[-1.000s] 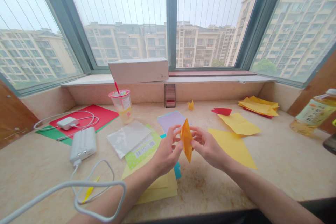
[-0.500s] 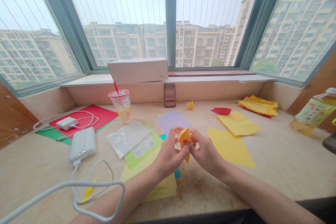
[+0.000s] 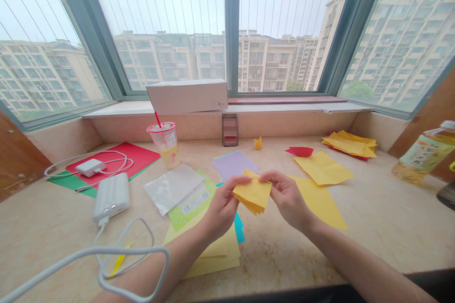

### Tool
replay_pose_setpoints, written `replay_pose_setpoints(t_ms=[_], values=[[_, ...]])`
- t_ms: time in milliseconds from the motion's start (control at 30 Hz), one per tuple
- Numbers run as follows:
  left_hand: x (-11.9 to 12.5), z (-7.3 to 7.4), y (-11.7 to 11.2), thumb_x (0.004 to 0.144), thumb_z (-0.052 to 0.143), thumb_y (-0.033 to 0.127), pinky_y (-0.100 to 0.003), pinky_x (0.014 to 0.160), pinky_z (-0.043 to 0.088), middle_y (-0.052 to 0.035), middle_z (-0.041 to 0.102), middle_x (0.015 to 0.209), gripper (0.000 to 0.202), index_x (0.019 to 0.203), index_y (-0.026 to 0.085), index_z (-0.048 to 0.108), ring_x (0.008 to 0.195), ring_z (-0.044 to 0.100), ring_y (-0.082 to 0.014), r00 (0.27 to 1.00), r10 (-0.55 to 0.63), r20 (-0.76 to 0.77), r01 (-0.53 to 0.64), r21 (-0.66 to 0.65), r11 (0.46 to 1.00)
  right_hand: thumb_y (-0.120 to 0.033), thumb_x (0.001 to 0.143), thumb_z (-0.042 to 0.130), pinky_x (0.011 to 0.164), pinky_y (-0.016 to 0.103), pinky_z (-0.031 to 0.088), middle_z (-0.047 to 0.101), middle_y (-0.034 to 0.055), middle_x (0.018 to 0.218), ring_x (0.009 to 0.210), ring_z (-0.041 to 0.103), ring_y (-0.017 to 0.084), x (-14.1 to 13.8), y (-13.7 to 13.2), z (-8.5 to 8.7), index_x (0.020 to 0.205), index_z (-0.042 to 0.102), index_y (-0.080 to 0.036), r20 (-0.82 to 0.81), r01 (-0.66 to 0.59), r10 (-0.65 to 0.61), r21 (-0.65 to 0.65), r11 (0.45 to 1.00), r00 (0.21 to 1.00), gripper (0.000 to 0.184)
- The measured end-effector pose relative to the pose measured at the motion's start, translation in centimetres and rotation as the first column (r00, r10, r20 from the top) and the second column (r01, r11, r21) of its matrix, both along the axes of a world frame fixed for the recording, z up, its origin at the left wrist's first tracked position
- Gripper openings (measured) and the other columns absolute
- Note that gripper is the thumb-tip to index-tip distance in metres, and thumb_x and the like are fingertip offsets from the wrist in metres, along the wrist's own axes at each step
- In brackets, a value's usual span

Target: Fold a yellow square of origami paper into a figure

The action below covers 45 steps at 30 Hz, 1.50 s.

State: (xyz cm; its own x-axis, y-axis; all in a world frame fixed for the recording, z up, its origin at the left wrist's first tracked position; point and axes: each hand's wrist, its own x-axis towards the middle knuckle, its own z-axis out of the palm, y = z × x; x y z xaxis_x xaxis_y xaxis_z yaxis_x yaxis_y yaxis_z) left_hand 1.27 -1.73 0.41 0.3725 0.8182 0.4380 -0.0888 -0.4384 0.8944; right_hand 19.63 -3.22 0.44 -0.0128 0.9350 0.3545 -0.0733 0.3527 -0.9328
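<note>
A folded piece of yellow origami paper (image 3: 253,193) is held up between my two hands, its layers showing along the lower edge. My left hand (image 3: 224,203) pinches it at the left side, thumb and fingers closed on the paper. At its upper right my right hand (image 3: 287,196) grips it between thumb and fingers. Beneath and beyond the hands lies a lilac sheet (image 3: 234,164). Yellow sheets (image 3: 322,201) lie flat to the right of my right hand. Pale yellow sheets (image 3: 216,258) rest under my left forearm.
Farther back stand a small folded yellow figure (image 3: 258,143) and a red folded piece (image 3: 300,152). Yellow papers are piled (image 3: 350,144) at the right, near a bottle (image 3: 424,151). To the left are a drink cup (image 3: 164,147), a power bank (image 3: 112,196) and a looping white cable (image 3: 88,251).
The yellow paper has gone from a bunched, pointed shape to a flatter, roughly square one facing me. My right hand has shifted slightly right, and both hands still hold the paper.
</note>
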Motion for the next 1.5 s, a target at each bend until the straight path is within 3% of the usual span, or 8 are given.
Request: replay_pose_setpoints(t_ms=[233, 467, 667, 767, 900, 1067, 1300, 1500], values=[[-0.7, 0.4, -0.6, 0.091, 0.059, 0.043, -0.038, 0.101, 0.046, -0.0123, 0.061, 0.135, 0.048, 0.133, 0.019, 0.059, 0.124, 0.056, -0.0311, 0.950, -0.281, 0.137, 0.290, -0.047, 0.956, -0.020, 0.083, 0.062, 0.072, 0.025, 0.050, 0.070, 0.0009, 0.088, 0.082, 0.064, 0.016, 0.7, 0.2, 0.6, 0.087, 0.071, -0.023, -0.010, -0.025, 0.025, 0.042, 0.999, 1.000, 0.011], [0.2, -0.2, 0.0, 0.091, 0.062, 0.031, -0.032, 0.095, 0.049, -0.0097, 0.069, 0.121, 0.026, 0.114, 0.019, 0.069, 0.112, 0.063, -0.0240, 0.998, -0.025, 0.065, 0.032, -0.107, 0.994, -0.018, 0.084, 0.057, 0.088, 0.032, 0.050, 0.071, 0.0039, 0.103, 0.099, 0.065, 0.020, 1.1, 0.3, 0.6, 0.097, 0.073, -0.023, 0.036, -0.096, 0.094, 0.058, 0.994, 0.995, 0.021], [0.5, -0.3, 0.3, 0.087, 0.066, 0.026, -0.029, 0.083, 0.054, -0.0069, 0.066, 0.116, 0.048, 0.132, 0.025, 0.050, 0.102, 0.066, -0.0199, 0.984, 0.086, 0.157, -0.063, -0.146, 0.987, -0.035, 0.092, 0.057, 0.087, 0.037, 0.054, 0.074, 0.0062, 0.105, 0.099, 0.070, 0.022, 0.7, 0.5, 0.5, 0.128, 0.054, -0.023, -0.062, -0.164, 0.160, -0.077, 0.983, 0.985, 0.038], [0.4, -0.1, 0.2, 0.085, 0.068, 0.028, -0.028, 0.074, 0.055, -0.0056, 0.067, 0.102, 0.054, 0.135, 0.023, 0.046, 0.091, 0.068, -0.0189, 0.988, 0.122, 0.090, -0.106, -0.166, 0.980, -0.042, 0.086, 0.068, 0.088, 0.039, 0.055, 0.076, 0.0095, 0.105, 0.101, 0.071, 0.025, 0.5, 0.6, 0.4, 0.119, 0.057, -0.020, 0.007, -0.109, 0.110, -0.118, 0.987, 0.994, 0.041], [0.1, 0.1, 0.3, 0.089, 0.062, 0.039, -0.026, 0.068, 0.052, -0.0055, 0.070, 0.084, 0.028, 0.103, 0.016, 0.063, 0.082, 0.068, -0.0196, 0.988, 0.141, -0.063, -0.149, -0.149, 0.978, -0.045, 0.084, 0.070, 0.088, 0.042, 0.056, 0.077, 0.0110, 0.101, 0.100, 0.072, 0.027, 1.0, 1.0, -0.1, 0.111, 0.061, -0.019, 0.111, -0.029, 0.042, -0.115, 0.993, 0.993, 0.038], [-0.2, 0.2, 0.2, 0.091, 0.057, 0.039, -0.023, 0.058, 0.050, -0.0027, 0.066, 0.071, 0.028, 0.078, 0.016, 0.061, 0.066, 0.064, -0.0158, 0.970, 0.166, -0.179, -0.182, -0.074, 0.981, -0.043, 0.084, 0.070, 0.089, 0.042, 0.055, 0.077, 0.0095, 0.097, 0.098, 0.072, 0.027, 1.8, 1.5, -0.6, 0.098, 0.068, -0.018, 0.218, 0.013, 0.002, -0.069, 0.998, 0.976, 0.028], [-0.3, 0.0, 0.1, 0.092, 0.056, 0.041, -0.024, 0.054, 0.053, -0.0026, 0.066, 0.066, 0.026, 0.084, 0.016, 0.059, 0.058, 0.065, -0.0156, 0.971, 0.083, -0.226, -0.099, -0.061, 0.993, -0.039, 0.086, 0.068, 0.081, 0.035, 0.054, 0.076, 0.0054, 0.088, 0.086, 0.070, 0.022, 2.1, 1.0, 0.3, 0.090, 0.071, -0.019, 0.328, 0.015, -0.019, 0.012, 1.000, 0.944, 0.020], [-0.5, -0.5, 0.4, 0.093, 0.056, 0.038, -0.025, 0.060, 0.053, -0.0042, 0.071, 0.066, 0.029, 0.076, 0.017, 0.065, 0.060, 0.067, -0.0167, 0.939, 0.175, -0.297, -0.156, 0.086, 0.984, -0.043, 0.087, 0.066, 0.074, 0.032, 0.052, 0.074, 0.0043, 0.083, 0.078, 0.067, 0.020, 1.8, 0.7, 0.5, 0.088, 0.071, -0.019, 0.314, 0.040, -0.041, 0.010, 0.999, 0.948, 0.024]])
